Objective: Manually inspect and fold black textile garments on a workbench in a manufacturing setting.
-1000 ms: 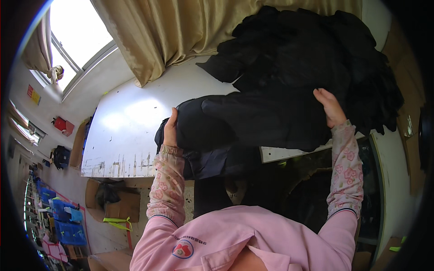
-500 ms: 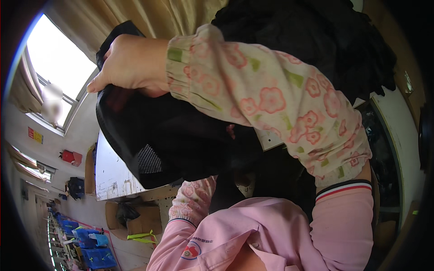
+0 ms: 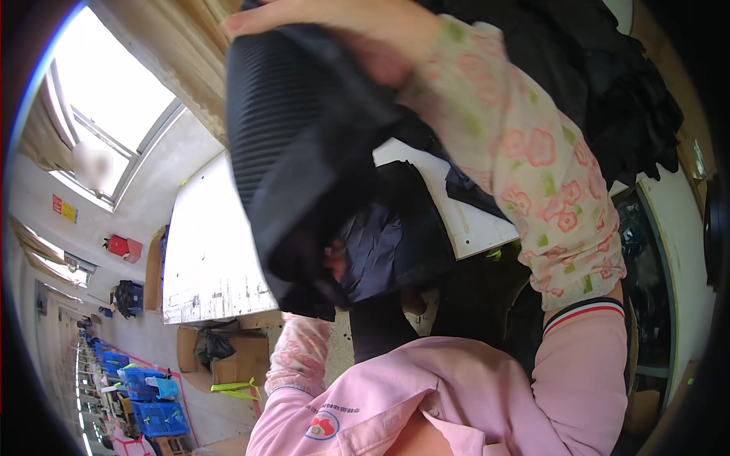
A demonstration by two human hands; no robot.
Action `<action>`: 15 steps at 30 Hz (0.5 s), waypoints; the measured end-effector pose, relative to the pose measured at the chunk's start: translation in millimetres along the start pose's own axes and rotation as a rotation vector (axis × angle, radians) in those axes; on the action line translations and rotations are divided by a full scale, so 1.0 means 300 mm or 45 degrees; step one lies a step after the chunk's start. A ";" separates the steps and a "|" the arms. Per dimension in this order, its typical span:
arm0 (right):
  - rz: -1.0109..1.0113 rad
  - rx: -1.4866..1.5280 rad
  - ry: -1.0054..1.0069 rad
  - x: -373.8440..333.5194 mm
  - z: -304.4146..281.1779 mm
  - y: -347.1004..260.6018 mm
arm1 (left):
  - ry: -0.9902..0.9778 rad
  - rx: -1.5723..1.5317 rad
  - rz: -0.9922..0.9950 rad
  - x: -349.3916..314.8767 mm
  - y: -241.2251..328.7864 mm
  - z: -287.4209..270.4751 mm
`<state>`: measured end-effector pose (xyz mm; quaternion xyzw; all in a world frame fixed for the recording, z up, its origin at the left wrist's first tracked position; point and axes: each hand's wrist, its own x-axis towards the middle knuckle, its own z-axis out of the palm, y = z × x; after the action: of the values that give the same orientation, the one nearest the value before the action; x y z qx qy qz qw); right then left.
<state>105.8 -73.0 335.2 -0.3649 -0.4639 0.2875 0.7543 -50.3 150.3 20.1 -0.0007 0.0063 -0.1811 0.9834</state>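
My right hand [image 3: 342, 26] is raised at the top of the view, its arm crossing over to the left, and it grips a black ribbed garment [image 3: 296, 152] that hangs down in front of me. My left hand [image 3: 334, 257] is almost hidden under the lower fold of the same garment; only a bit of finger shows, holding the cloth. The floral sleeve of my left arm [image 3: 296, 349] rises from below. A darker, shiny part of the garment [image 3: 395, 235] hangs over the edge of the white table [image 3: 205, 251].
A heap of black garments [image 3: 616, 99] lies on the table at the upper right. A beige curtain [image 3: 182, 45] and a bright window [image 3: 106, 99] are at the upper left. On the floor at the left stand a cardboard box [image 3: 228, 357] and blue crates [image 3: 152, 403].
The garment lay on the table under both hands. My right hand has lifted it and swung it up and across to the left, so it now hangs close to the camera.
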 end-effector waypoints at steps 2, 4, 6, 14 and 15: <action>0.010 -0.318 0.210 -0.122 0.001 -0.048 | 0.372 0.717 0.507 -0.119 0.144 0.009; -0.084 -0.333 0.264 -0.165 -0.077 0.008 | 0.567 0.872 0.703 -0.186 0.181 0.140; -0.022 -0.346 0.208 -0.238 -0.254 0.175 | 0.669 1.207 0.933 -0.233 0.263 0.147; 0.737 -1.296 0.430 -0.697 -0.560 1.030 | 1.245 2.169 0.870 -0.396 0.530 -0.352; 1.000 -1.161 0.353 -0.625 -0.523 0.947 | 1.267 2.160 0.899 -0.422 0.546 -0.351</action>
<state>145.8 -100.9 -36.5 -0.8281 -0.2688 0.2664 0.4136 -111.7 348.6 -84.1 0.7666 0.2812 0.1919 0.5445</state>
